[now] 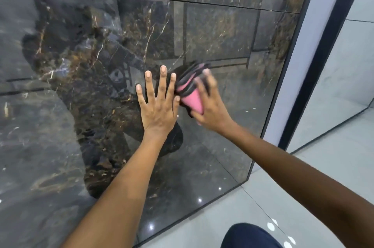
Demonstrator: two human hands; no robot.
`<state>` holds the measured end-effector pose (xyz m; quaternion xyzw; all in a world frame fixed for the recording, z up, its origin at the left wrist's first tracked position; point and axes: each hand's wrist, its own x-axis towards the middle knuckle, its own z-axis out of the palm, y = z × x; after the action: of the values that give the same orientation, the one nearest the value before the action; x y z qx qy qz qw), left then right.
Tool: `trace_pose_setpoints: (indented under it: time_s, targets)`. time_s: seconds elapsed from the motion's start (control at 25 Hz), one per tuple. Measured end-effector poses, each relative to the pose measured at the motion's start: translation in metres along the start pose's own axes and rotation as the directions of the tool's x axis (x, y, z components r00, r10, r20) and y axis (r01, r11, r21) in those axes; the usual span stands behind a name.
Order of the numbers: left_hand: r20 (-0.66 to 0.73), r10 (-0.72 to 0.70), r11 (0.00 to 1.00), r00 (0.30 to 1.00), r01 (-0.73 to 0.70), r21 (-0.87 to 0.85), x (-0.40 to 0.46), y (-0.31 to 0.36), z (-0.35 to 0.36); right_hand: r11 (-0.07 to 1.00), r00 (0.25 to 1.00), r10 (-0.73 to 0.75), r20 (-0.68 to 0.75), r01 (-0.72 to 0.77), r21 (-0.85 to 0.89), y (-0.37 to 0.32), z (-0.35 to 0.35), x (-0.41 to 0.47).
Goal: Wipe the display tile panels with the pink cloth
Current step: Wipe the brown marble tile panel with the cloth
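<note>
Pink cloth (192, 102), folded with dark stripes along its upper folds, pressed flat against the glossy dark marble-veined display tile panel (81, 65), roughly at mid-height and toward the panel's right edge. Held there by the right hand (210, 106), fingers spread and curled over the cloth's far side, thumb hooked under its lower pink corner; fingertips blurred, suggesting a wiping stroke under way. Braced just left of the cloth, the left hand (159, 104): palm flat on the panel, fingers straight and fanned apart, gripping nothing, little finger nearly touching the cloth's edge. Above the cloth, a thin horizontal seam (182, 0) dividing this panel from the next row of tiles. Right of the panel, a black-edged white frame (293, 77), then a pale grey tile panel (348, 77) set at an angle. Below, light grey floor tiles (242, 217) with bright reflected spots. Progress hard to judge: surface equally shiny everywhere, no visible dust line or wet streak marking wiped from unwiped. Probably mid-task on this dark panel, with the lower stretch, the upper row and the neighbouring grey panel likely left to do.
</note>
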<state>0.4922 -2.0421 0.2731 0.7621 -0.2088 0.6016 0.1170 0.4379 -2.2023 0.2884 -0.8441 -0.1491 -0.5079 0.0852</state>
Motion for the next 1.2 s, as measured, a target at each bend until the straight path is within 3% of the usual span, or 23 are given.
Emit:
trace_pose_setpoints:
  time_s: [0.08, 0.12, 0.16, 0.24, 0.28, 0.32, 0.36, 0.4, 0.48, 0.52, 0.56, 0.64, 0.68, 0.76, 0.84, 0.88, 0.92, 0.96, 1.0, 1.04, 1.12, 1.16, 1.2]
  targets:
    - [0.010, 0.022, 1.000, 1.000, -0.022, -0.001, 0.001, -0.005, -0.002, 0.963, 0.974, -0.222, 0.050, 0.227, -0.148, 0.022, -0.011, 0.003]
    - [-0.006, -0.002, 1.000, 1.000, 0.002, 0.006, -0.002, -0.005, -0.004, 0.975, 0.989, -0.145, -0.026, 0.138, -0.177, 0.041, -0.020, 0.012]
    - [-0.036, -0.059, 0.998, 0.998, 0.059, -0.008, -0.004, -0.002, -0.007, 0.988, 0.989, 0.065, -0.136, -0.083, -0.131, 0.060, -0.032, 0.024]
    - [-0.107, -0.215, 0.971, 0.971, 0.200, -0.134, 0.009, 0.019, -0.016, 0.798, 0.736, 0.596, -0.320, -0.589, 0.132, 0.090, -0.055, 0.045]
    - [-0.146, -0.241, 0.955, 0.959, 0.208, -0.212, 0.026, 0.033, -0.022, 0.690, 0.622, 0.722, -0.303, -0.681, 0.246, 0.090, -0.057, 0.051]
    - [-0.180, -0.219, 0.949, 0.959, 0.167, -0.266, 0.048, 0.045, -0.025, 0.707, 0.656, 0.707, -0.264, -0.648, 0.283, 0.084, -0.052, 0.051]
    - [-0.193, -0.176, 0.951, 0.965, 0.116, -0.287, 0.072, 0.053, -0.026, 0.855, 0.823, 0.513, -0.246, -0.464, 0.229, 0.081, -0.041, 0.043]
    - [-0.185, -0.136, 0.962, 0.973, 0.085, -0.259, 0.096, 0.061, -0.023, 0.986, 0.971, 0.135, -0.199, -0.113, 0.119, 0.083, -0.029, 0.026]
    - [-0.113, -0.118, 0.990, 0.987, 0.109, -0.085, 0.120, 0.071, -0.010, 0.906, 0.910, -0.416, 0.002, 0.414, -0.092, 0.108, -0.032, 0.000]
    - [-0.081, -0.131, 0.991, 0.988, 0.133, 0.008, 0.120, 0.072, 0.000, 0.884, 0.894, -0.448, 0.008, 0.444, -0.147, 0.136, -0.040, -0.004]
    - [-0.065, -0.144, 0.986, 0.988, 0.148, 0.073, 0.117, 0.072, 0.009, 0.928, 0.933, -0.352, -0.071, 0.338, -0.158, 0.163, -0.048, -0.001]
    - [-0.055, -0.152, 0.980, 0.987, 0.157, 0.125, 0.114, 0.070, 0.016, 0.992, 0.950, 0.127, -0.287, -0.117, 0.052, 0.204, -0.071, 0.030]
    - [-0.048, -0.152, 0.979, 0.987, 0.157, 0.129, 0.114, 0.070, 0.015, 0.916, 0.839, 0.398, -0.370, -0.339, 0.216, 0.214, -0.084, 0.055]
    - [-0.052, -0.153, 0.980, 0.987, 0.159, 0.122, 0.117, 0.073, 0.013, 0.758, 0.641, 0.643, -0.419, -0.454, 0.468, 0.203, -0.104, 0.103]
    - [-0.061, -0.156, 0.979, 0.986, 0.163, 0.120, 0.117, 0.074, 0.013, 0.893, 0.819, 0.392, -0.420, -0.228, 0.389, 0.166, -0.097, 0.116]
    - [-0.065, -0.159, 0.979, 0.985, 0.166, 0.116, 0.117, 0.074, 0.013, 0.978, 0.925, 0.012, -0.379, 0.068, 0.197, 0.148, -0.082, 0.100]
    - [-0.073, -0.159, 0.979, 0.985, 0.166, 0.114, 0.117, 0.074, 0.014, 0.913, 0.890, -0.401, -0.217, 0.409, -0.009, 0.136, -0.068, 0.076]
    - [-0.079, -0.157, 0.979, 0.984, 0.166, 0.119, 0.117, 0.074, 0.014, 0.747, 0.751, -0.660, -0.014, 0.654, -0.122, 0.137, -0.063, 0.057]
    - [-0.078, -0.158, 0.978, 0.984, 0.167, 0.122, 0.118, 0.074, 0.014, 0.639, 0.655, -0.747, 0.113, 0.754, -0.149, 0.152, -0.064, 0.046]
    - [-0.074, -0.158, 0.978, 0.985, 0.166, 0.124, 0.118, 0.075, 0.014, 0.652, 0.666, -0.742, 0.076, 0.743, -0.148, 0.176, -0.067, 0.046]
    - [-0.078, -0.159, 0.977, 0.984, 0.168, 0.132, 0.116, 0.078, 0.016, 0.924, 0.897, -0.381, -0.223, 0.376, -0.065, 0.226, -0.093, 0.065]
    - [-0.083, -0.159, 0.976, 0.984, 0.170, 0.138, 0.116, 0.079, 0.015, 0.996, 0.928, -0.026, -0.372, 0.056, 0.072, 0.248, -0.109, 0.077]
    - [-0.086, -0.160, 0.975, 0.983, 0.171, 0.143, 0.116, 0.078, 0.015, 0.936, 0.821, 0.336, -0.462, -0.236, 0.262, 0.259, -0.126, 0.087]
